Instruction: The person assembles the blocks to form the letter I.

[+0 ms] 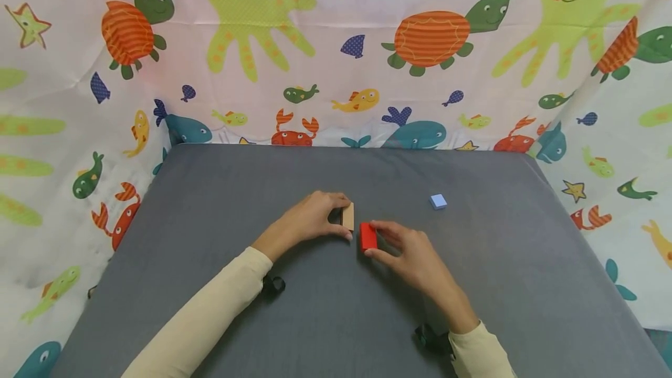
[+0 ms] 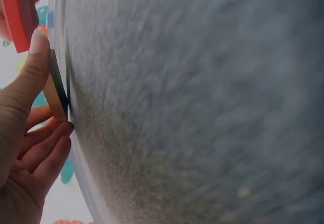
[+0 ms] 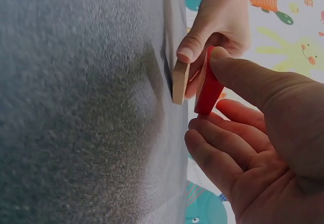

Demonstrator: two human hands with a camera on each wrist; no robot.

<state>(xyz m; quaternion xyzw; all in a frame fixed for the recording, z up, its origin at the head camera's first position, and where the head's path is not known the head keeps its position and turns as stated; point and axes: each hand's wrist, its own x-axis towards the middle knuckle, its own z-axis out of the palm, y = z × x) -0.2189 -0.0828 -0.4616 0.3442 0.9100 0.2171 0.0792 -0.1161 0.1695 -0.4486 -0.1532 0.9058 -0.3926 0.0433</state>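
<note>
In the head view my left hand pinches a plain wooden block between thumb and fingers, low over the grey cloth. Just right of it, my right hand holds a red block by its two ends. A small gap separates the two blocks. The right wrist view shows the red block raised off the surface, nearer the camera than the wooden block. Seen from the left wrist, the wooden block stands close to the cloth, between thumb and fingertips.
A small light-blue square block lies on the grey cloth-covered table, beyond the right hand. Patterned curtains with sea animals hang behind the table and along both sides. Dark wrist-worn devices sit under the sleeves.
</note>
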